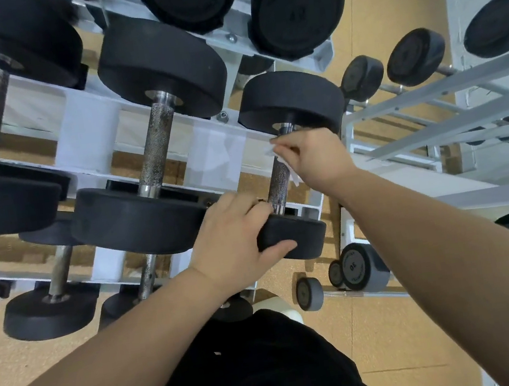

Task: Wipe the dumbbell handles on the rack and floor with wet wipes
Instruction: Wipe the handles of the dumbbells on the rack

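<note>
A small black dumbbell lies on the white rack (88, 134), its knurled steel handle (279, 182) running between a far head (291, 101) and a near head (298, 235). My left hand (236, 238) grips the near head, thumb under its front edge. My right hand (313, 156) holds a white wet wipe (293, 176) wrapped round the upper part of the handle. Most of the wipe is hidden behind the fingers.
Larger black dumbbells (157, 141) fill the rack to the left and above. A second white rack (461, 88) with small dumbbells stands at the right. Grey-rimmed dumbbells (359, 264) sit on the tan floor below. My black clothing fills the bottom centre.
</note>
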`<state>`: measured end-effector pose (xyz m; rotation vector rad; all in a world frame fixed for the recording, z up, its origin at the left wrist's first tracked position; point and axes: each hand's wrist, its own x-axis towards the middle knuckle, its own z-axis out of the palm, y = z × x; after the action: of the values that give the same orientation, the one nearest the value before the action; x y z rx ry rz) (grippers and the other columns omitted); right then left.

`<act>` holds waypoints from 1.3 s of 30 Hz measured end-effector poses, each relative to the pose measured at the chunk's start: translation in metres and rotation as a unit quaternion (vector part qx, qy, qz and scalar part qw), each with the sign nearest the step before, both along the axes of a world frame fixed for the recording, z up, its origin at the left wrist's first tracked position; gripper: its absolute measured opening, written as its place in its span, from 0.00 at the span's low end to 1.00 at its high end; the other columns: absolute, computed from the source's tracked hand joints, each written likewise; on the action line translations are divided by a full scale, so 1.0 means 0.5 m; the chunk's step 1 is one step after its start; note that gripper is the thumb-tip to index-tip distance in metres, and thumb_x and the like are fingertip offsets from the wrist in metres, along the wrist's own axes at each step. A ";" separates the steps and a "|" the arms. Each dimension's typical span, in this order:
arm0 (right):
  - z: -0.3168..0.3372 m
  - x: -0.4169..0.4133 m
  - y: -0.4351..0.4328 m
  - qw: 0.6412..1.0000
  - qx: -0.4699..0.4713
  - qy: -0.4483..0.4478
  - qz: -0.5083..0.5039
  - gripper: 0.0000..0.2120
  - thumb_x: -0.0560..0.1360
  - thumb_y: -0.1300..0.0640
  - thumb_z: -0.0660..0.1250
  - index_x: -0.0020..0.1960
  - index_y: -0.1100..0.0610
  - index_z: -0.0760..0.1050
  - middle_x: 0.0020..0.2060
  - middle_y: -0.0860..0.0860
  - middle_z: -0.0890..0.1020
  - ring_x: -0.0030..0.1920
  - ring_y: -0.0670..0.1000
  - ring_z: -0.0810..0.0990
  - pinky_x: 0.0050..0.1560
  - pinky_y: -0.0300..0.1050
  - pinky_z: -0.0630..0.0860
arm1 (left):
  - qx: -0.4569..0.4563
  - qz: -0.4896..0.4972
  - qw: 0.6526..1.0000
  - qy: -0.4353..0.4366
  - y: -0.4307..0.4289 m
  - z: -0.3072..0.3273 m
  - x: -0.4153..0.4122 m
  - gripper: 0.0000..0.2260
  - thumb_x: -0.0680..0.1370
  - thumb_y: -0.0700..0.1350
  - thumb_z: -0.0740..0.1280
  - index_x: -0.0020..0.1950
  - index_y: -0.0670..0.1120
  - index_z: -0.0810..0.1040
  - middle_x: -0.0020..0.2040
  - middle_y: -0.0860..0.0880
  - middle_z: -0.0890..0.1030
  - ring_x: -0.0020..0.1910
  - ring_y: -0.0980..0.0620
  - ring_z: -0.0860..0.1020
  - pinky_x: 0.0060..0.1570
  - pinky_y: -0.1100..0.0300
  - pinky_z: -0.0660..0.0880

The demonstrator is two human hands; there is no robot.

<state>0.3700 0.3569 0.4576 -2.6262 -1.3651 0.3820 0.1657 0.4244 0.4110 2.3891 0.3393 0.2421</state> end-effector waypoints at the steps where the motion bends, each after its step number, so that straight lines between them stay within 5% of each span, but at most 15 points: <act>1: -0.004 -0.007 -0.003 1.000 0.004 0.001 -0.002 0.12 0.80 0.52 0.67 0.61 0.53 0.83 0.53 0.53 0.86 0.53 0.56 0.83 0.56 0.49 0.78 | 0.002 -0.014 1.000 -0.010 0.004 -0.002 -0.007 0.26 0.73 0.67 0.65 0.54 0.46 0.81 0.50 0.49 0.79 0.51 0.44 0.76 0.51 0.46 0.75; 8: 0.011 -0.032 -0.039 0.976 -0.121 0.046 0.174 0.12 0.81 0.56 0.67 0.62 0.55 0.82 0.54 0.54 0.85 0.55 0.56 0.83 0.57 0.46 0.75 | -0.021 -0.055 0.998 -0.019 0.032 -0.005 -0.004 0.29 0.71 0.69 0.66 0.57 0.46 0.83 0.50 0.48 0.80 0.51 0.44 0.76 0.53 0.45 0.77; 13: -0.001 0.014 0.019 0.990 -0.099 -0.088 0.044 0.10 0.80 0.60 0.63 0.53 0.60 0.83 0.45 0.60 0.84 0.45 0.62 0.83 0.47 0.55 0.80 | -0.029 -0.053 0.998 -0.013 0.032 -0.007 -0.008 0.29 0.71 0.69 0.66 0.57 0.46 0.82 0.51 0.49 0.79 0.52 0.44 0.75 0.54 0.45 0.77; 16: -0.010 -0.006 0.006 0.996 -0.040 -0.075 0.019 0.10 0.80 0.57 0.64 0.51 0.58 0.84 0.42 0.60 0.84 0.42 0.63 0.82 0.44 0.56 0.80 | -0.033 -0.062 0.997 -0.014 0.035 -0.003 -0.007 0.29 0.71 0.68 0.66 0.58 0.46 0.82 0.52 0.49 0.79 0.53 0.44 0.75 0.55 0.45 0.76; 22: 0.005 -0.047 -0.039 0.971 -0.162 0.057 0.163 0.14 0.82 0.57 0.63 0.66 0.54 0.80 0.60 0.54 0.83 0.60 0.57 0.80 0.61 0.51 0.74 | -0.038 -0.081 0.996 0.004 0.041 0.003 -0.013 0.29 0.72 0.67 0.64 0.61 0.46 0.80 0.55 0.49 0.79 0.55 0.44 0.74 0.56 0.46 0.76; 25: 0.003 -0.017 -0.021 0.987 -0.142 0.018 0.078 0.17 0.82 0.60 0.62 0.68 0.50 0.78 0.61 0.55 0.82 0.59 0.57 0.81 0.62 0.52 0.76 | -0.043 -0.073 0.996 -0.002 0.041 0.002 -0.015 0.29 0.72 0.67 0.65 0.62 0.46 0.80 0.53 0.49 0.78 0.54 0.44 0.74 0.55 0.46 0.76; 28: -0.002 -0.003 -0.014 0.999 -0.004 -0.019 -0.041 0.13 0.80 0.60 0.66 0.62 0.52 0.82 0.54 0.56 0.85 0.52 0.58 0.83 0.58 0.52 0.79 | -0.052 -0.070 0.996 0.000 0.039 0.005 -0.016 0.29 0.72 0.66 0.66 0.63 0.46 0.80 0.53 0.49 0.78 0.54 0.44 0.74 0.56 0.46 0.76; 34: 0.012 -0.036 -0.052 0.977 -0.096 0.188 0.002 0.09 0.80 0.57 0.68 0.56 0.51 0.85 0.47 0.44 0.84 0.46 0.42 0.80 0.47 0.25 0.70 | -0.096 -0.044 0.992 0.065 0.042 0.044 -0.007 0.20 0.80 0.57 0.58 0.62 0.49 0.81 0.54 0.51 0.80 0.58 0.47 0.73 0.60 0.48 0.73; 37: 0.018 -0.022 -0.081 0.958 -0.047 0.268 -0.091 0.08 0.80 0.56 0.67 0.52 0.49 0.85 0.32 0.43 0.80 0.32 0.42 0.76 0.37 0.32 0.73 | -0.066 -0.020 0.995 0.078 0.034 0.052 0.009 0.20 0.80 0.58 0.55 0.52 0.49 0.82 0.47 0.52 0.81 0.51 0.49 0.74 0.54 0.48 0.75; 39: 0.014 -0.018 -0.106 0.938 0.020 0.310 -0.156 0.07 0.81 0.54 0.66 0.50 0.49 0.84 0.30 0.47 0.78 0.31 0.46 0.75 0.37 0.38 0.75 | -0.045 0.006 0.994 0.100 0.028 0.059 0.027 0.21 0.79 0.59 0.53 0.45 0.49 0.80 0.41 0.52 0.79 0.46 0.49 0.74 0.50 0.48 0.74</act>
<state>0.3612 0.3039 0.4645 -2.3192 -0.7321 1.0063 0.1791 0.4383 0.4406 2.3276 0.4472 -0.0090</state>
